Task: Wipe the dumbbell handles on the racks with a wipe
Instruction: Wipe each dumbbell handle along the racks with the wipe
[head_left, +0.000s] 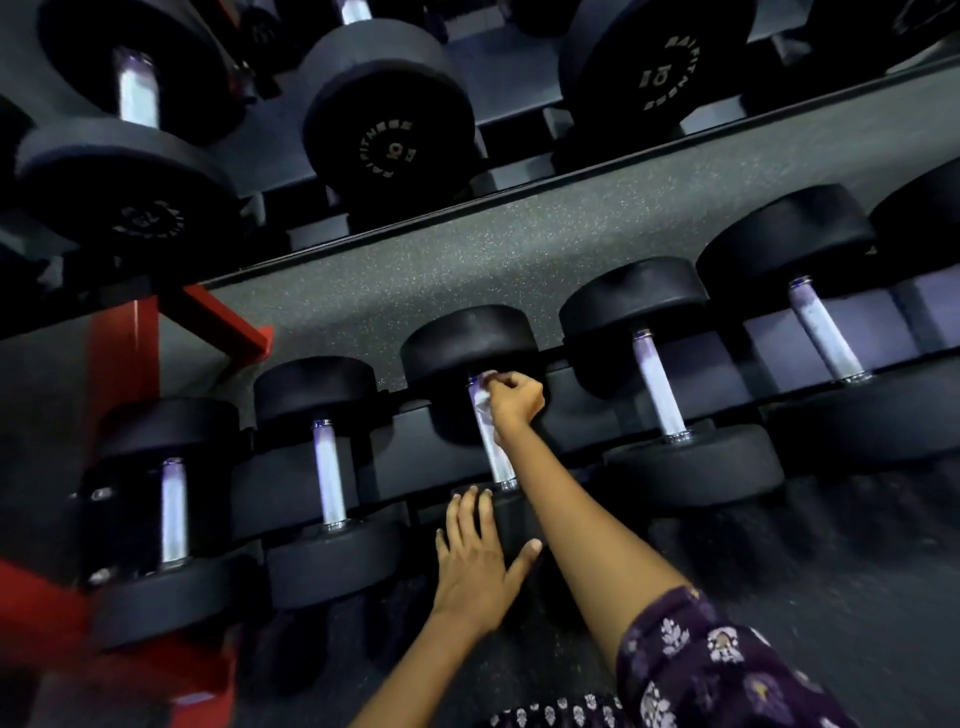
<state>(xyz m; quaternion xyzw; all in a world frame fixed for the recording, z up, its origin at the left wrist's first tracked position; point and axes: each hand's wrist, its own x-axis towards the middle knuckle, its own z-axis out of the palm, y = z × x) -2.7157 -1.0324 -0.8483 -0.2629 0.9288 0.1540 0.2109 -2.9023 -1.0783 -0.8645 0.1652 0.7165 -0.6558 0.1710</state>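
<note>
matt rubber dumbbell heads, shiny metal handles

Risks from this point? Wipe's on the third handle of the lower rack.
1. The wipe is bunched at the far end of the handle; the near end might get skipped.
2. The left hand rests flat on the near head; fingers could get pinched if the dumbbell rolls.

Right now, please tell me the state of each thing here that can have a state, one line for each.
Right hand: fingers curled, pinching the wipe at the far end of a handle.
Wipe: crumpled, pressed on the handle.
Third dumbbell handle: on the lower rack, being wiped.
Left hand: fingers straight, resting flat on the near head of that dumbbell.
Other lower-rack dumbbells: racked, untouched.
Upper-rack dumbbells: racked, untouched.
</note>
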